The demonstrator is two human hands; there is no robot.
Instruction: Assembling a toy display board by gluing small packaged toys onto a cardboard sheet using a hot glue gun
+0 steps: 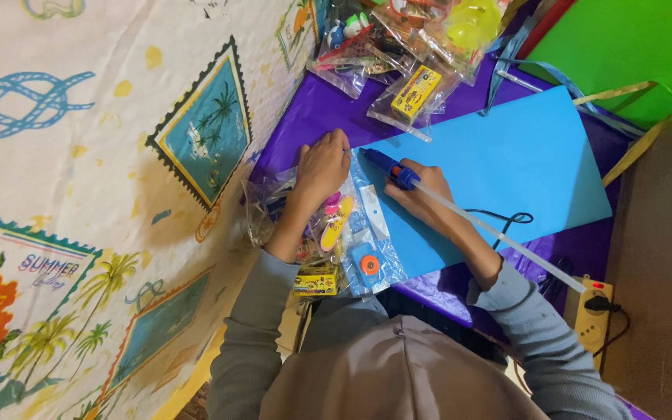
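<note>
While we lean over purple worktop point(313, 109), right hand point(421, 194) clenched round blue glue gun point(392, 171), nozzle aimed at 10 o'clock, glue stick trailing toward 4 o'clock. Left hand point(322, 165) pressed flat, fingers spread, on clear packets of small toys point(344, 233). Gun tip sits just beside left fingertips, at packet edge overlapping blue paper sheet point(507, 155). Gun's long axis runs 10-to-4. Right hand nearer sheet; left nearer packets. Power strip point(594, 307) at 4 o'clock.

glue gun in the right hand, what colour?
Blue glue gun with an orange band near the nozzle, in the right hand; head view.
</note>
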